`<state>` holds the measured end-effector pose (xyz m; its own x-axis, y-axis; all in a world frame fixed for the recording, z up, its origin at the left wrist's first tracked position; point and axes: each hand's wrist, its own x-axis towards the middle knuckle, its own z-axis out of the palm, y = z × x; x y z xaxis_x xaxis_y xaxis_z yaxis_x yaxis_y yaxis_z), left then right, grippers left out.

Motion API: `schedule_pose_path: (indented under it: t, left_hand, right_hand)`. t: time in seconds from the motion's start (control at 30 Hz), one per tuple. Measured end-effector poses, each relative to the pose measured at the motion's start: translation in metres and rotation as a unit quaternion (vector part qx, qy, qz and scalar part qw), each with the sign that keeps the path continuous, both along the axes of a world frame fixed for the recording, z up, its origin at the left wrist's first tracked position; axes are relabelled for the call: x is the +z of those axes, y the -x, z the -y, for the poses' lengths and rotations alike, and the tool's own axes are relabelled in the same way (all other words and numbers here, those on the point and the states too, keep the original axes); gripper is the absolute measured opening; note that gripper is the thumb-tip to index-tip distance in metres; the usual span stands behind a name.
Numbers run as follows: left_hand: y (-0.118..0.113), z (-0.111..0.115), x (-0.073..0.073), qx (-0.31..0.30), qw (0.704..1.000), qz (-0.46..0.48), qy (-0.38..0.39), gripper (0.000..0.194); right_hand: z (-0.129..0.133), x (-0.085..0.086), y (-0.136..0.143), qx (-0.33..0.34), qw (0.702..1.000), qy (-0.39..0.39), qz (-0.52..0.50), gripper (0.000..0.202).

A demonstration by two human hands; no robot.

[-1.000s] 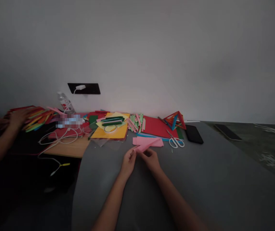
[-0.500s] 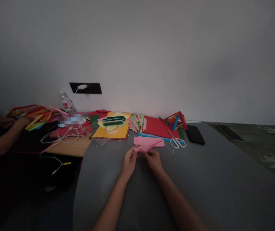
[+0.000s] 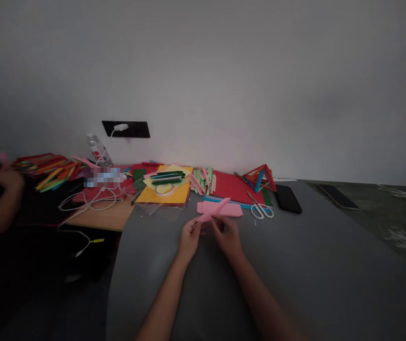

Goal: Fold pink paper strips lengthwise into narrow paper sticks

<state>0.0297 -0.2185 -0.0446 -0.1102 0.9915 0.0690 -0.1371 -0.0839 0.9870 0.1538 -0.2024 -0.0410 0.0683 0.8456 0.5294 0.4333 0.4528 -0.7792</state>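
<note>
A pink paper strip (image 3: 221, 206) slants up to the right from the fingers of my left hand (image 3: 190, 237), which is closed on its lower end. My right hand (image 3: 228, 233) is closed in a pinch at the near side of the same strip; its exact fingertip contact is partly hidden. Just beyond my hands lies a stack of pink paper strips (image 3: 234, 210), partly covered by the held strip. White-handled scissors (image 3: 262, 210) rest to the right of the stack. Behind it lie blue paper strips (image 3: 209, 199) and a red sheet (image 3: 229, 187).
On the left are yellow paper sheets (image 3: 149, 195) with a roll of tape (image 3: 164, 189) on top. Pink and green strips (image 3: 204, 180), a paper-strip frame (image 3: 259, 179) and a black phone (image 3: 288, 199) line the back. A co-worker's hand (image 3: 9, 180) and white cables (image 3: 89, 206) are far left.
The pink strip in my hands has swung from lying low to the right to pointing up and away. The co-worker's hand has drawn left from the coloured strips, with something pink above it.
</note>
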Motion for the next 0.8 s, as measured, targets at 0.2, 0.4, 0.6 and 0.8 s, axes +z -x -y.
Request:
schedule_pose_path:
  t: [0.2, 0.4, 0.6, 0.8]
  left_hand:
    - [0.0007, -0.0003, -0.0015, -0.013, 1.000, 0.007, -0.012, 0.034]
    - [0.0004, 0.0002, 0.0009, -0.030, 0.999, 0.010, -0.007, 0.036]
    - [0.0009, -0.0013, 0.0001, -0.040, 0.999, 0.017, -0.015, 0.037]
    - [0.0008, -0.0009, 0.0011, -0.034, 0.999, 0.033, -0.018, 0.031]
  right_hand:
    - [0.0013, -0.0067, 0.0067, 0.039, 0.998, 0.012, 0.040, 0.020]
    - [0.0010, -0.0049, 0.0090, 0.088, 0.995, 0.042, -0.030, 0.017]
    - [0.0017, -0.0038, 0.0095, 0.086, 0.994, 0.044, -0.042, 0.016]
    - [0.0022, -0.0051, 0.0109, 0.090, 0.994, 0.043, -0.044, 0.014]
